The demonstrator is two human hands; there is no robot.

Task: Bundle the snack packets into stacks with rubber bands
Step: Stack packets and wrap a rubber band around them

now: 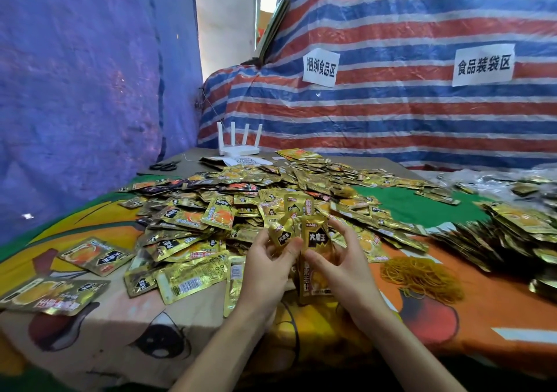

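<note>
Gripping a handful of snack packets [313, 241] upright, just left of the rubber bands [422, 277], with left hand [265, 268] and right hand [340, 268] both clamped on it. Not banded yet. Beyond the bands, a big loose heap [241, 205] waiting; right of them, stacks [512, 235] seemingly bundled. Probably much left.

Makeshift packing workshop; tarp walls [391, 114], zone signs [483, 64], packet heap [271, 180]

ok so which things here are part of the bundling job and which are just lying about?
Job: left hand, right hand, packets in hand, loose packet pile, rubber bands, stacked packets at the right.
Lying about: router, scissors, printed sheet beside the router, wall signs.
</note>
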